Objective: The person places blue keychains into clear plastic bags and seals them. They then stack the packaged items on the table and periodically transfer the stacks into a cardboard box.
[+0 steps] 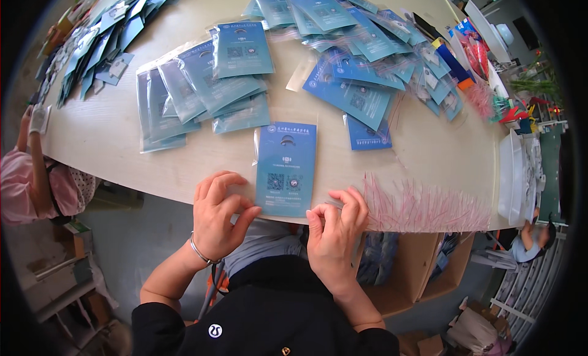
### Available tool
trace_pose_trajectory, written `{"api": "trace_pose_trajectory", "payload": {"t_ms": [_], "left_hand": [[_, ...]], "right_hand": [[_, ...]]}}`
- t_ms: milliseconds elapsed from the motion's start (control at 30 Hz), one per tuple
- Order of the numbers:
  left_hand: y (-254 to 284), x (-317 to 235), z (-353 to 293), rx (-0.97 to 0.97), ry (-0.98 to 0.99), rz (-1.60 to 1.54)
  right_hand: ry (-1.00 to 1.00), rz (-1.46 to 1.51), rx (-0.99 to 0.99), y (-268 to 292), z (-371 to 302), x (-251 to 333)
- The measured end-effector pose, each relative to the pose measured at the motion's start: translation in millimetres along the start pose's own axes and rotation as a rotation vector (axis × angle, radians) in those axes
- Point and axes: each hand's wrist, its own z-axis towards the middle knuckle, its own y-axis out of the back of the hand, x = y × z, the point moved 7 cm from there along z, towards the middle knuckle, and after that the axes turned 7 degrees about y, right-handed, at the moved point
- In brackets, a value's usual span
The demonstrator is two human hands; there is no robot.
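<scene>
A blue-green card in a clear plastic bag point(286, 166) lies flat at the table's near edge, its hang hole at the far end. Two square codes are printed on its lower half. At its near left corner, my left hand point(222, 210) pinches the edge with thumb and fingertips, the other fingers curled. My right hand point(339, 236) is closed in the same way at the near right corner, thumb against the edge. Just right of that hand, a fringe of thin clear and pink strips point(422, 206) runs along the table edge.
Bagged blue cards point(242, 50) lie in an overlapping pile beyond the card. A larger heap point(367, 44) spreads at the far right, and another point(101, 44) at the far left. Open cardboard boxes point(398, 264) stand under the table. A co-worker's gloved hand point(38, 119) is at left.
</scene>
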Motion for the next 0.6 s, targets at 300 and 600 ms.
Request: {"api": "trace_pose_trajectory", "payload": {"t_ms": [300, 600], "left_hand": [[-1.5, -1.1, -2.8, -0.030, 0.107, 0.011], [-2.2, -1.0, -3.0, -0.059, 0.231, 0.014]], "right_hand": [[-0.038, 0.003, -0.026, -0.1, 2.3, -0.3], [-0.068, 0.033, -0.048, 0.5, 2.3, -4.1]]}}
